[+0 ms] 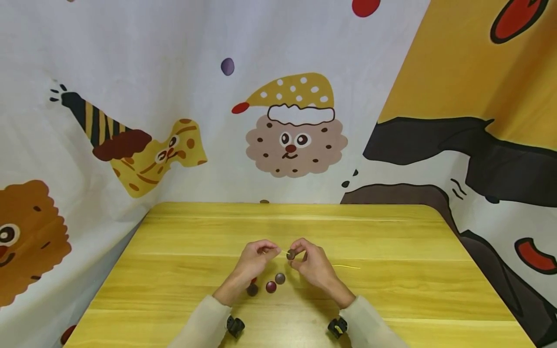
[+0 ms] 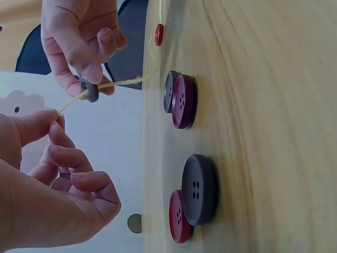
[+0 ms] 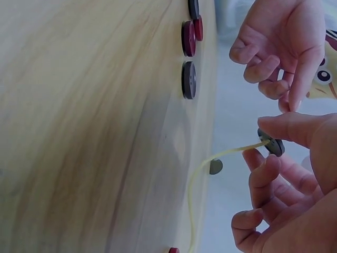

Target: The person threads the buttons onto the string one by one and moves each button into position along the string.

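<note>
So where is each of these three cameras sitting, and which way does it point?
Head: worn above, looking forward and down at the table; both hands and sleeves show.
Left wrist: beside the left hand, facing the right hand and its dark button.
Right wrist: mirrored, behind the right hand.
All share the yellow cord and loose buttons.

Both hands are raised just off the surface, fingertips nearly meeting; left hand [image 1: 254, 259] has thumb and forefinger pinched together, other fingers curled in; right hand [image 1: 314, 263] pinches with thumb and forefinger too, rest loosely bent; forearms in pale sleeves angle inward, a dark wrist mount on each.
</note>
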`<state>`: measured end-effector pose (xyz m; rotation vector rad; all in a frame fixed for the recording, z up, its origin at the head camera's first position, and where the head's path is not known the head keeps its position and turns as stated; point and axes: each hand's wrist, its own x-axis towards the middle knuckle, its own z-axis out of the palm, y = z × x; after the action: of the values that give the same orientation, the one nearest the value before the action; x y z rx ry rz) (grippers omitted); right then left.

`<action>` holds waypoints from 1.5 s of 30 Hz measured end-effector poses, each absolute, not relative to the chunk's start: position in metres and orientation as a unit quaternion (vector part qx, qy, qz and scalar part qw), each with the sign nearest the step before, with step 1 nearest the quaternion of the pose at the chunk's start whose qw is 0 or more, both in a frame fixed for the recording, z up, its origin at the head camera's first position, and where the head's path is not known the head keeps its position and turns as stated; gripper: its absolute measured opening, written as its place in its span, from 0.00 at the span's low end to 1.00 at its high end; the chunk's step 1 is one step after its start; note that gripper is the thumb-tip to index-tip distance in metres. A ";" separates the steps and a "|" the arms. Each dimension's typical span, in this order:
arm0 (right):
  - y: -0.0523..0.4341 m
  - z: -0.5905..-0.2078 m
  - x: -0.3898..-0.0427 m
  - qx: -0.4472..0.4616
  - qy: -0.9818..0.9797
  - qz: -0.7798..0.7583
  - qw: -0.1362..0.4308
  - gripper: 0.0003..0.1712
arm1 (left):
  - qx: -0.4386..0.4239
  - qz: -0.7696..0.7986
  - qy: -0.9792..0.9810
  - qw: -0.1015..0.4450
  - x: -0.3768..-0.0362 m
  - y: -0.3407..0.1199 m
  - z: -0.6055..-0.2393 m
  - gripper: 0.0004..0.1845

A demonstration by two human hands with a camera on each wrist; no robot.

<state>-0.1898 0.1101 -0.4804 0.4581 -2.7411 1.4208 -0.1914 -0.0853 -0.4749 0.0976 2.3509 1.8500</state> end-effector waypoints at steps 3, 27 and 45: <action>0.111 -0.481 -0.190 0.149 -0.876 0.458 0.009 0.15 | 0.032 0.615 0.784 0.074 -0.191 -0.086 -0.474 0.10; 0.119 -0.482 -0.190 0.160 -0.872 0.462 -0.002 0.13 | 0.008 0.610 0.789 0.074 -0.192 -0.094 -0.473 0.10; 0.128 -0.490 -0.194 0.152 -0.886 0.439 -0.005 0.14 | -0.005 0.620 0.781 0.074 -0.190 -0.100 -0.472 0.11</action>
<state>-0.1943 0.1280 -0.4902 0.4805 -2.7920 1.3827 -0.1900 -0.0995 -0.4723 -0.0150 2.3446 1.8605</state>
